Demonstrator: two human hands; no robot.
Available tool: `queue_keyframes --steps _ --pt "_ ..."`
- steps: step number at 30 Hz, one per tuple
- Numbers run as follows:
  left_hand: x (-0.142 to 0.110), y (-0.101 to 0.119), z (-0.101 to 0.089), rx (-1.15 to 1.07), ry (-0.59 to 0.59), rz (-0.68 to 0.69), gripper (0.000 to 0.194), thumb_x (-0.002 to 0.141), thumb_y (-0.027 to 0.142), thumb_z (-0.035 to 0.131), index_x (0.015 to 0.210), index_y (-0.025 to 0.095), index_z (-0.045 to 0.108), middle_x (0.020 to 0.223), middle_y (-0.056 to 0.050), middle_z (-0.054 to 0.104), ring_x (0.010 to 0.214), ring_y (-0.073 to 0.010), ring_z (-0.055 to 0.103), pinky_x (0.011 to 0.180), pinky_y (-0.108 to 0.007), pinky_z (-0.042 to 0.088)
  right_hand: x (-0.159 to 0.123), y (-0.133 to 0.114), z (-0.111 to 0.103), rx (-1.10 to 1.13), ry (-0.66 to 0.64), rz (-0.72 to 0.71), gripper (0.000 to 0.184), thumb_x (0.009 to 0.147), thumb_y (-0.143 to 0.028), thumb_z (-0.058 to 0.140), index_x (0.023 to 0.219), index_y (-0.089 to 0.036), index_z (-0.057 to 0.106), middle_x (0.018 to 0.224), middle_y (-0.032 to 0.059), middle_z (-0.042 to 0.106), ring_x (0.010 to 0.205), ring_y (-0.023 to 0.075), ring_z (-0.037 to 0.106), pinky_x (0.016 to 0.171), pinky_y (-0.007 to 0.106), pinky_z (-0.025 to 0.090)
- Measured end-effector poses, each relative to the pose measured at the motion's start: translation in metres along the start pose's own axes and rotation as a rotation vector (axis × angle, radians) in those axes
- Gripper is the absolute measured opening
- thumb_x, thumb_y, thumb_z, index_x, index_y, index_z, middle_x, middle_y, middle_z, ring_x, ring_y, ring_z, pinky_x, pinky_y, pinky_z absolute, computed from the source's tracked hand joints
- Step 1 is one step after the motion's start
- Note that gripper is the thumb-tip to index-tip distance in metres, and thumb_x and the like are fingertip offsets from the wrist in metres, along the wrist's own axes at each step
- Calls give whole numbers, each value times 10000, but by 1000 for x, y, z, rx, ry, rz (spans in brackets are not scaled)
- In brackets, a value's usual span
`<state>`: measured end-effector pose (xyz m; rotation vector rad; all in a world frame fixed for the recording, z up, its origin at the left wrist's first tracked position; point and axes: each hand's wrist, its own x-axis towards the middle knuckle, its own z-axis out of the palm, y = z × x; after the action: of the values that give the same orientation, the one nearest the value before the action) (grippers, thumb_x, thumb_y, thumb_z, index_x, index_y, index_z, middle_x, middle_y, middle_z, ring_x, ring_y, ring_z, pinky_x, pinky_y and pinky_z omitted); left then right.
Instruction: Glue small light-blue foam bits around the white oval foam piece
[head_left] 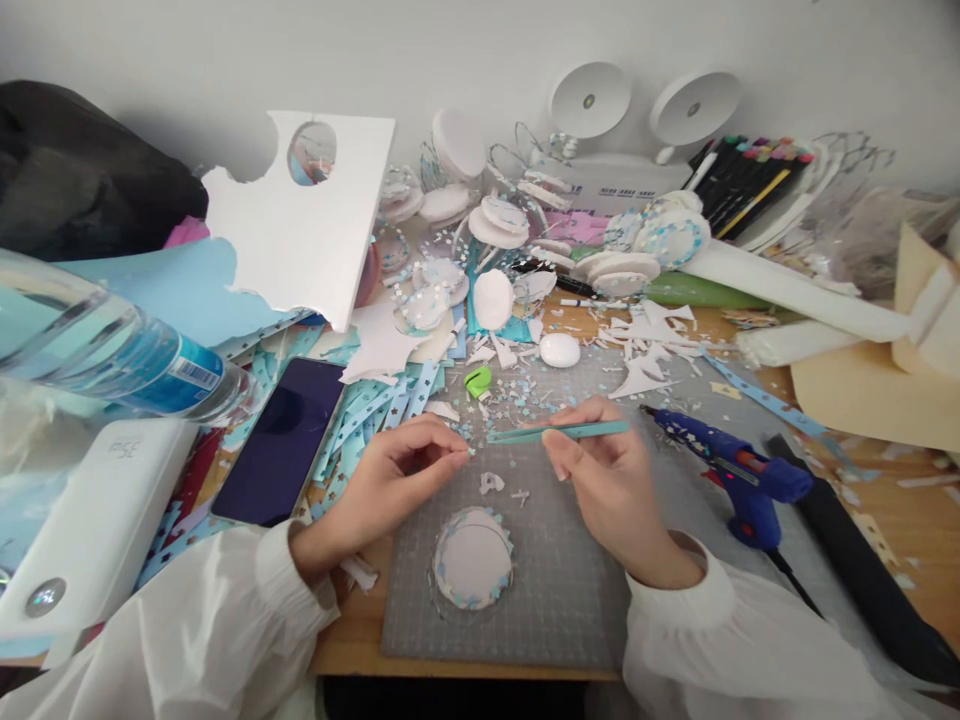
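My right hand (604, 480) is closed around teal tweezers (559, 432) that point left. Their tip meets the fingertips of my left hand (397, 475), which pinches a tiny blue piece I cannot make out clearly. Both hands hover over a grey cutting mat (555, 580). Below them on the mat lies a white disc (472, 557) rimmed with small blue stars. Two small white scraps (501, 487) lie on the mat between the hands.
A blue glue gun (739, 470) lies right of the mat. A dark phone (283, 440), a white power bank (82, 520) and a water bottle (112, 350) sit at the left. White foam board (300, 230), discs, markers (750, 175) and paper scraps crowd the back.
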<state>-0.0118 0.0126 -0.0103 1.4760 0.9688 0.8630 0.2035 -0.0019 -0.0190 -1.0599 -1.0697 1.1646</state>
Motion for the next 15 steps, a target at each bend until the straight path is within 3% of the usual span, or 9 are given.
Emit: queue_keyframes --steps 6,15 --pt "0 0 0 8 -15 -13 87 865 216 638 848 153 694 851 -43 631 787 -144 572 695 -256 428 -4 -4 3 -95 -82 -16 122 804 -261 713 798 -234 595 546 -69 510 597 110 600 553 230 450" --pt "2 0 0 47 -18 -13 97 862 218 642 831 155 709 842 -47 642 785 -149 584 695 -262 439 -5 -1 3 -38 -79 42 139 809 -263 714 791 -225 582 507 -90 454 451 66 442 419 207 346"
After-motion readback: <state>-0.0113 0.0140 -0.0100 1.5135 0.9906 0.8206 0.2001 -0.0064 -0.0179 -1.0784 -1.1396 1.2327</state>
